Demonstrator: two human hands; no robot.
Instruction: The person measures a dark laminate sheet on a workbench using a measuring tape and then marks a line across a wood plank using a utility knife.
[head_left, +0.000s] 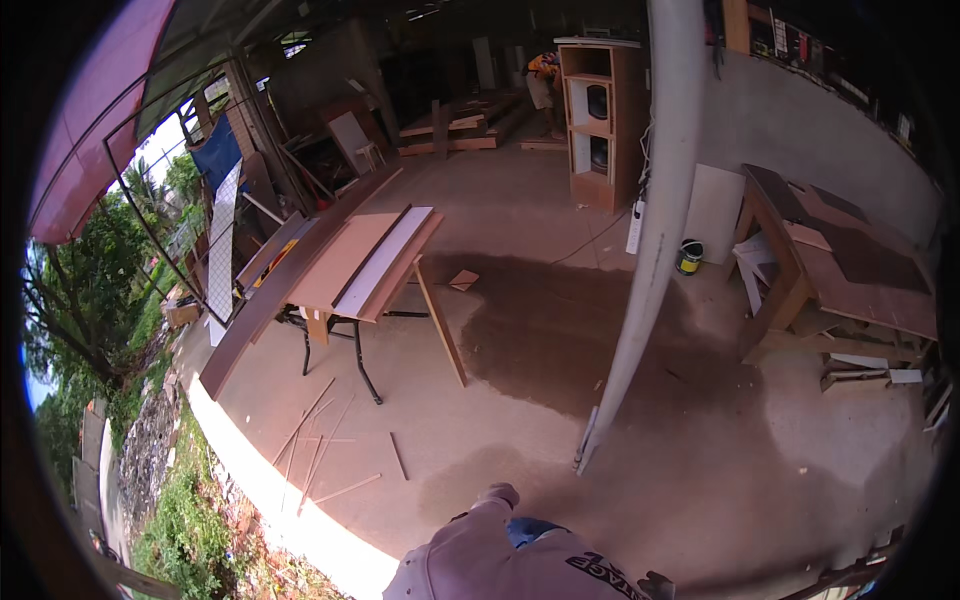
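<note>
At the bottom centre, my left hand [498,494] shows small beyond my light long sleeve, over the bare concrete floor [440,450]; its fingers and anything in them are too small to make out. My blue-clad leg shows beside that arm. A small, dim part of what seems my right hand [655,585] appears at the lower edge, its fingers hidden. Thin wooden strips [320,450] lie on the floor to the left, and a tall grey pole [650,280] stands ahead to the right.
A folding table carries long boards [350,255], with one plank leaning on it. A wooden bench [830,260] stands right, a paint can [688,258] nearby. Behind are a speaker-like cabinet [590,120] and a bent-over person [545,85]. Plants [160,540] border the sunlit left edge.
</note>
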